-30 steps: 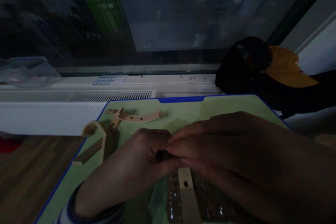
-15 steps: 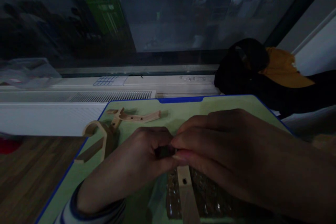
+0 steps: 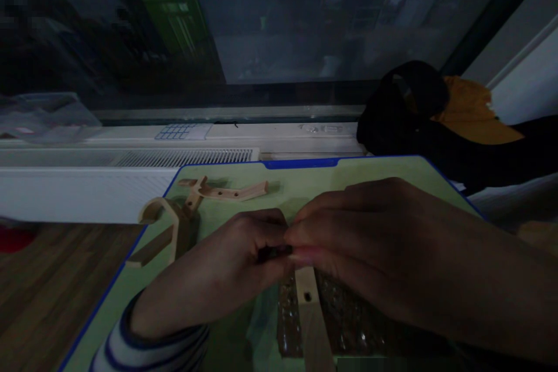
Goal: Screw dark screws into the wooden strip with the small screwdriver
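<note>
My left hand (image 3: 244, 250) and my right hand (image 3: 370, 238) meet over the middle of the table, thumbs and fingers pinched together at the tips. Whatever lies between the fingertips is too small and hidden to make out. Just below them, a pale wooden strip (image 3: 310, 319) with one dark hole runs toward me, its far end under my fingers. Beneath the strip is a brown, shiny pack (image 3: 349, 325) that looks wrapped in clear plastic, partly covered by my right hand.
Curved wooden pieces (image 3: 168, 226) and a bent wooden strip with holes (image 3: 235, 192) lie at the left of the green, blue-edged table (image 3: 370, 171). Behind it are a white radiator (image 3: 87, 195) and a window. Dark cloth and an orange cap (image 3: 475, 107) sit back right.
Both hands stay together over the wooden strip. The gap between my left thumb and forefinger has narrowed slightly, and the strip shows a little higher in view.
</note>
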